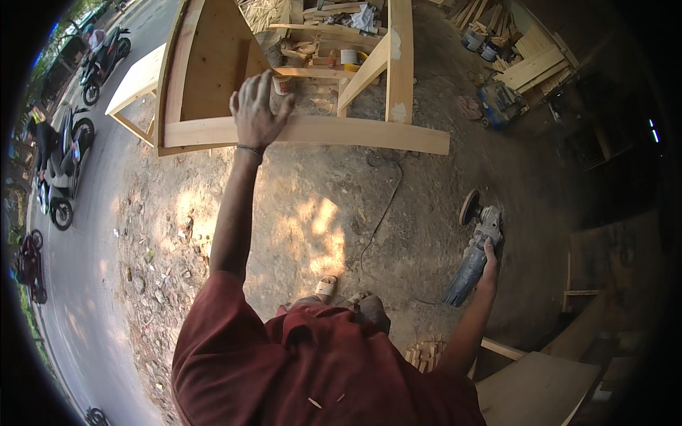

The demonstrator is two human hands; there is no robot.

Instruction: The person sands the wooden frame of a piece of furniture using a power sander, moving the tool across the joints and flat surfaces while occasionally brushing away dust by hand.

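Note:
My left hand (pixel 260 113) reaches forward with its fingers apart and lies on the long pale board (pixel 355 132) along the near side of a wooden frame (pixel 399 64). A plywood panel (pixel 213 57) closes the left part of that frame. Out to the right, my right hand (pixel 489 264) is wrapped round the body of an angle grinder (pixel 474 255). A round sanding disc (pixel 469 207) sits at the grinder's far end, apart from the wood. Whether the disc is spinning, I cannot tell.
A thin cord (pixel 383 213) trails over the dirt floor. Wood scraps (pixel 334 32) lie beyond the frame, with buckets (pixel 472 40) and offcuts (pixel 533 64) at the far right. Boards (pixel 536 390) stand close at my lower right. Motorbikes (pixel 67 167) are on the road at left.

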